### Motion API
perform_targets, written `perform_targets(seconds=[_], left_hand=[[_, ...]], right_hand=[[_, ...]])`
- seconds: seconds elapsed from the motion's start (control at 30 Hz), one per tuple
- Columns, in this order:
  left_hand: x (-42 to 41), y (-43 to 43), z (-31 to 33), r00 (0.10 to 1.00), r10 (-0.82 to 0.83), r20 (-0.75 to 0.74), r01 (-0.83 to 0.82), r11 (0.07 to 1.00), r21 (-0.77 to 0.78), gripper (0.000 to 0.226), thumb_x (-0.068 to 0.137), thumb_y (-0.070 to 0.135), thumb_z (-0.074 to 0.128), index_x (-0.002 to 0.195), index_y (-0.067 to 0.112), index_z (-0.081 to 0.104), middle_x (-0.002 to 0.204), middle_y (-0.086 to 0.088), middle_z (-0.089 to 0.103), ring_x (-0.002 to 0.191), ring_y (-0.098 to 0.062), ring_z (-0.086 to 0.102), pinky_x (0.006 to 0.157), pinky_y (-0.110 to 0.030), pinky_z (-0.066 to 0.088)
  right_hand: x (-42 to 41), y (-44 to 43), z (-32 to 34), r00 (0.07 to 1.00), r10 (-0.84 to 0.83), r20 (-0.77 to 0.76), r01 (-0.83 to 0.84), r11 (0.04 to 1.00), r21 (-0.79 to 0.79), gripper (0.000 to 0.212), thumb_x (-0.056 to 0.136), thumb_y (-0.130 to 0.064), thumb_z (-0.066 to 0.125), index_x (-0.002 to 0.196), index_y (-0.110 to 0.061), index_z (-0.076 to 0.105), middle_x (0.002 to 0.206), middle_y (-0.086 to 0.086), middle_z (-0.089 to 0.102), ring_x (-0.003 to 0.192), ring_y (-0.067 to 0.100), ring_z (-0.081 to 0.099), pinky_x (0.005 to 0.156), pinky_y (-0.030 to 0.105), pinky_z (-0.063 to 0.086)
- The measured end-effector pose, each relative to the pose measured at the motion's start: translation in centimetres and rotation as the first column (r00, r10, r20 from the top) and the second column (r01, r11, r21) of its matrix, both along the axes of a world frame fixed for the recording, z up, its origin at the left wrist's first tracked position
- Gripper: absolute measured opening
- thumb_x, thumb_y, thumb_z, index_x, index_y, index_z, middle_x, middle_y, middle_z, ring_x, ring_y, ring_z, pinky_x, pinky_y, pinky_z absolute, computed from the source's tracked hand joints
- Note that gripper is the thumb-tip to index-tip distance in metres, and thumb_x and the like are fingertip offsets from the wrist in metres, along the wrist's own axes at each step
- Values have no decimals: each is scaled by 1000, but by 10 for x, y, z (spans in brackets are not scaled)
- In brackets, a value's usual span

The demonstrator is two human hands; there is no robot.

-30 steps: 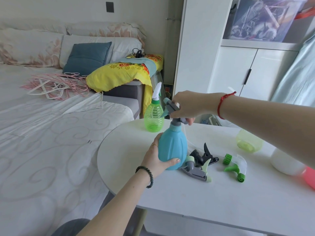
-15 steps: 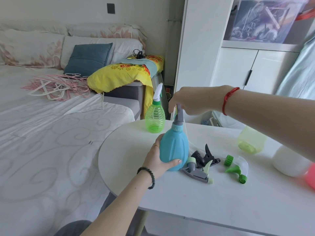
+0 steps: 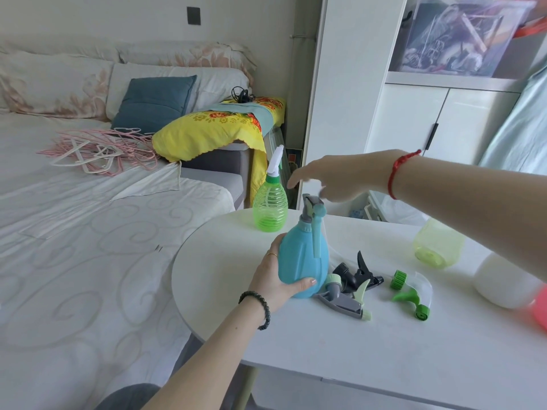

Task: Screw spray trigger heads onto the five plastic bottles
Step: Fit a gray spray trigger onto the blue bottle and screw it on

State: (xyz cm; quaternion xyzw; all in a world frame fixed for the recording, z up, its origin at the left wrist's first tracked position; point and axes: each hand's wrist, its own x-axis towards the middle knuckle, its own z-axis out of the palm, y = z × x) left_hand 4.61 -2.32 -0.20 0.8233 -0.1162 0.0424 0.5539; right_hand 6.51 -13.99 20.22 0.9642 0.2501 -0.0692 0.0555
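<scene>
A white worktop (image 3: pixel 325 335) with a rounded near-left edge was seen beside a bed (image 3: pixel 74 247) covered in a pale swirl-patterned sheet. On the worktop a blue bottle (image 3: pixel 302 261) was held around its lower body by the left hand (image 3: pixel 275 279), a grey and blue trigger head (image 3: pixel 313 210) seated on its neck and slightly tilted. The right hand (image 3: pixel 340 176) was held above and just behind that head, fingers spread and loose, gripping nothing. A green ribbed bottle (image 3: pixel 270 210) with a white trigger head fitted was stood at the far edge of the worktop. Just to the right of the blue bottle, three loose trigger heads were laid: a grey one (image 3: pixel 344 300), a black one (image 3: pixel 358 270) and a green and clear one (image 3: pixel 413 291). Further right a yellow-green bottle (image 3: pixel 438 244) was lying on its side, with a white bottle (image 3: pixel 503 282) near the right edge; a pink object at the frame edge could not be made out. On the bed were seen pink hangers (image 3: pixel 97 149), a blue cushion (image 3: pixel 154 102) and a yellow flowered cloth (image 3: pixel 213 131). White cabinet doors (image 3: pixel 438 119) were set behind the worktop, with a clear storage box (image 3: pixel 461 37) on the shelf above.
</scene>
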Motion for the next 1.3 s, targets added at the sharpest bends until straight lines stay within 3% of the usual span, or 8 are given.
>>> perform_targets(seconds=[0.07, 0.17, 0.23, 0.5, 0.6, 0.73, 0.93, 1.3], left_hand=[[0, 0, 0, 1000, 6, -6, -6, 1000, 8, 80, 61, 35, 78, 103, 68, 18, 106, 32, 47, 99, 12, 47, 69, 5, 35], [1, 0, -1, 1000, 10, -11, -10, 1000, 2, 78, 60, 37, 78, 101, 69, 19, 104, 34, 46, 96, 15, 46, 68, 3, 37], [2, 0, -1, 1000, 4, -4, -4, 1000, 5, 78, 60, 36, 78, 103, 68, 20, 107, 32, 48, 97, 17, 45, 69, 1, 38], [4, 1, -2, 1000, 3, -5, -3, 1000, 21, 81, 60, 36, 78, 107, 65, 18, 108, 30, 47, 96, 21, 43, 69, 4, 36], [4, 0, -2, 1000, 4, -18, -3, 1000, 20, 81, 61, 36, 78, 108, 64, 18, 109, 30, 47, 99, 17, 45, 69, 1, 38], [4, 0, -3, 1000, 4, -12, -4, 1000, 14, 82, 61, 35, 78, 112, 60, 19, 110, 31, 46, 100, 16, 44, 69, 5, 35], [3, -1, -3, 1000, 18, 9, -18, 1000, 15, 82, 61, 35, 78, 117, 55, 21, 109, 28, 48, 100, 4, 48, 73, -5, 37], [0, -3, -1, 998, 56, 37, -57, 997, 45, 86, 60, 37, 78, 127, 42, 24, 105, 24, 49, 101, -7, 51, 79, -19, 40]], right_hand=[[-3, -4, 2, 998, 65, 20, -64, 997, -51, 34, 87, -11, 53, 120, -19, 55, 125, 7, 56, 109, 25, 53, 82, 24, 43], [-4, -5, -7, 998, -10, 66, 14, 998, -68, 36, 89, -34, 50, 103, -4, 64, 86, 9, 70, 86, 23, 61, 54, 15, 37], [-1, -4, -14, 990, -142, 0, 141, 986, 86, 47, 92, -36, 41, 103, 4, 62, 62, 9, 61, 69, 24, 56, 49, 16, 37], [6, -13, -17, 975, -155, -159, 208, 891, 403, 58, 90, 0, 28, 140, -30, 22, 84, 14, 66, 63, 25, 66, 58, 35, 59], [9, -22, -13, 999, 18, 38, -24, 983, 182, 67, 87, 1, 44, 140, -35, 24, 119, 9, 57, 92, 26, 60, 79, 38, 53], [10, -28, -13, 946, 193, 260, -170, 979, -109, 42, 84, -36, 58, 124, -25, 51, 142, 1, 38, 123, 24, 41, 97, 40, 42], [8, -21, -15, 951, 157, 266, -131, 985, -114, 31, 87, -32, 54, 110, -13, 62, 108, 9, 66, 104, 27, 54, 88, 41, 47], [4, -33, -35, 919, 58, 390, -145, 969, 198, 26, 83, -33, 60, 104, -18, 63, 98, 3, 67, 91, 18, 40, 76, 35, 42]])
